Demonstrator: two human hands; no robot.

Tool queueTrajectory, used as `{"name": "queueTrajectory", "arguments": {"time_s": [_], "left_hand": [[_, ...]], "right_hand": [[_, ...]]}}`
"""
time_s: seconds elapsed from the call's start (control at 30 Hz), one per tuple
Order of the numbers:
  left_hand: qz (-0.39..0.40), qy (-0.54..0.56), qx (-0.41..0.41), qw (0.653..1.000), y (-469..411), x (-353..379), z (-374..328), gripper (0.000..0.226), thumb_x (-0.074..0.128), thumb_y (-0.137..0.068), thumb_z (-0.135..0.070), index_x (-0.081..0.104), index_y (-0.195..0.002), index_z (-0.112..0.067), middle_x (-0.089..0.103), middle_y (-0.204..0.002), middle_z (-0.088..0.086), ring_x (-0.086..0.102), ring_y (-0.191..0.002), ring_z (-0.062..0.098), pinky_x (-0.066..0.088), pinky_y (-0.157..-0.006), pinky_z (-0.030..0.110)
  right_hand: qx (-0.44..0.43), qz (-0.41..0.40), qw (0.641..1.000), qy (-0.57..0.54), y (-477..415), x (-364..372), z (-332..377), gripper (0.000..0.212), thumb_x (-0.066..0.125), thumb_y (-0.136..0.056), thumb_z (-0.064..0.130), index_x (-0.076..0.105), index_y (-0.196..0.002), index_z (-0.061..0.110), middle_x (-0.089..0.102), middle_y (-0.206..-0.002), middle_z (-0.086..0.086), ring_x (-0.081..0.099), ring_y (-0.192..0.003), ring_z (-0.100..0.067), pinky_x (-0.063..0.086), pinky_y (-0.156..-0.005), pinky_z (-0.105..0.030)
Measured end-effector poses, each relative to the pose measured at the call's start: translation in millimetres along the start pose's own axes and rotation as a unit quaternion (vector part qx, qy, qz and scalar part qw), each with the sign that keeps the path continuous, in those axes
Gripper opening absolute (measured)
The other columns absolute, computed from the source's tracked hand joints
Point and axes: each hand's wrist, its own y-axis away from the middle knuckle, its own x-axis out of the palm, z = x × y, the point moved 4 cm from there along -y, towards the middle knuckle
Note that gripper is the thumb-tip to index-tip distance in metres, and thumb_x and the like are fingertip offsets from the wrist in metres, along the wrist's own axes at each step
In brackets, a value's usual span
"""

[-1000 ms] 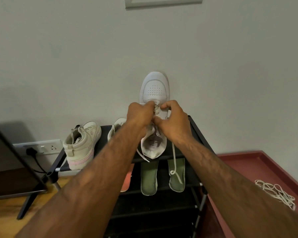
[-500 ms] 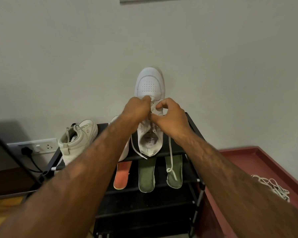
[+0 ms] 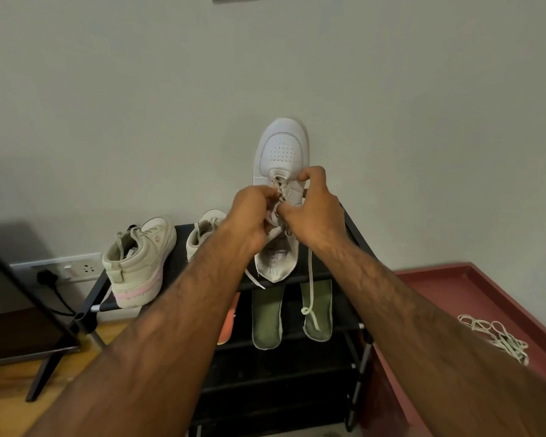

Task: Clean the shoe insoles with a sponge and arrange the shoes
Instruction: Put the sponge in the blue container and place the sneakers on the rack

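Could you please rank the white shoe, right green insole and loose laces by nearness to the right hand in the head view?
1. white shoe: touching the right hand.
2. right green insole: below the hand.
3. loose laces: far off to the right.

This looks like a room in a home. A black metal shoe rack (image 3: 265, 373) stands against a plain grey wall (image 3: 139, 121). It holds a worn cream sneaker (image 3: 139, 263) and green foam insoles (image 3: 267, 320). On the left are a white wall socket (image 3: 82, 269) and a brown wooden floor (image 3: 0, 405).
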Motion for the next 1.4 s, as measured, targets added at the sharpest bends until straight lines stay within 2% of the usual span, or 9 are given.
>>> {"name": "queueTrajectory", "arguments": {"time_s": [0.27,0.4,0.53,0.63,0.77,0.87,0.93,1.03,1.4], "left_hand": [[0.030,0.008,0.014,0.999,-2,17,-6,0.036,0.034,-0.099,-0.003,0.047,-0.067,-0.010,0.049,-0.037,-0.004,0.047,-0.028,0.006,0.037,-0.033,0.014],[0.012,-0.170,0.090,0.981,-25,0,-7,0.025,0.045,-0.095,-0.008,0.060,-0.076,-0.010,0.053,-0.054,-0.002,0.053,-0.046,0.014,0.045,-0.051,0.025],[-0.004,-0.382,0.341,0.859,-30,-18,-8,0.017,0.060,-0.099,-0.018,0.076,-0.098,-0.019,0.070,-0.089,-0.006,0.070,-0.079,0.018,0.060,-0.072,0.042],[-0.029,-0.487,0.438,0.755,-25,-25,2,0.024,0.062,-0.097,-0.014,0.075,-0.116,-0.018,0.069,-0.110,0.001,0.068,-0.094,0.023,0.058,-0.080,0.045],[-0.046,-0.622,0.507,0.595,-25,-22,-1,0.020,0.064,-0.090,-0.018,0.073,-0.106,-0.011,0.065,-0.105,0.007,0.067,-0.071,0.034,0.049,-0.053,0.038],[-0.038,-0.702,0.507,0.499,-30,-21,-9,0.023,0.077,-0.085,-0.016,0.067,-0.105,-0.010,0.061,-0.109,0.009,0.062,-0.075,0.030,0.031,-0.052,0.032],[-0.034,-0.707,0.509,0.489,-29,-20,-11,0.031,0.078,-0.082,-0.012,0.063,-0.109,-0.008,0.059,-0.113,0.010,0.059,-0.082,0.029,0.031,-0.053,0.032],[-0.041,-0.682,0.504,0.528,-32,-18,-12,0.027,0.072,-0.086,-0.008,0.059,-0.110,-0.007,0.056,-0.114,0.011,0.057,-0.083,0.029,0.034,-0.054,0.034],[-0.023,-0.753,0.432,0.496,-28,-6,-32,0.030,0.055,-0.097,-0.022,0.051,-0.123,-0.008,0.051,-0.122,0.008,0.043,-0.076,0.019,0.036,-0.061,0.036]], "right_hand": [[0.064,0.012,0.994,-0.086,-10,-1,-18,0.045,0.075,-0.088,0.020,0.048,-0.117,0.039,0.068,-0.105,0.007,0.073,-0.086,-0.018,0.065,-0.068,-0.046],[0.063,0.025,0.989,-0.132,-12,-5,-23,0.033,0.076,-0.089,0.015,0.058,-0.104,0.038,0.072,-0.112,0.000,0.076,-0.082,-0.021,0.065,-0.060,-0.047],[0.032,0.033,0.987,-0.152,-5,-8,-18,0.028,0.079,-0.091,0.024,0.067,-0.115,0.030,0.064,-0.122,0.005,0.074,-0.080,-0.018,0.064,-0.053,-0.042],[0.007,0.017,0.991,-0.129,-3,-5,-18,0.026,0.079,-0.091,0.026,0.069,-0.115,0.030,0.064,-0.120,0.007,0.073,-0.080,-0.015,0.063,-0.051,-0.040],[-0.013,-0.001,0.994,-0.111,-4,-3,-18,0.025,0.081,-0.090,0.026,0.074,-0.114,0.030,0.066,-0.119,0.011,0.072,-0.083,-0.013,0.063,-0.051,-0.037],[-0.040,-0.013,0.995,-0.093,-8,0,-19,0.024,0.082,-0.088,0.032,0.077,-0.112,0.035,0.068,-0.122,0.014,0.072,-0.095,-0.014,0.063,-0.054,-0.035],[-0.057,-0.025,0.996,-0.063,-9,2,-19,0.023,0.080,-0.087,0.042,0.075,-0.109,0.040,0.066,-0.123,0.014,0.071,-0.098,-0.011,0.064,-0.062,-0.035],[-0.091,-0.037,0.995,0.032,-4,0,-18,0.022,0.067,-0.097,0.045,0.073,-0.118,0.042,0.056,-0.126,0.013,0.063,-0.102,-0.006,0.056,-0.076,-0.029],[-0.371,-0.044,0.865,0.333,-14,-10,9,0.020,0.063,-0.100,0.033,0.062,-0.112,0.017,0.061,-0.104,-0.001,0.061,-0.090,-0.021,0.054,-0.055,-0.036]]}}
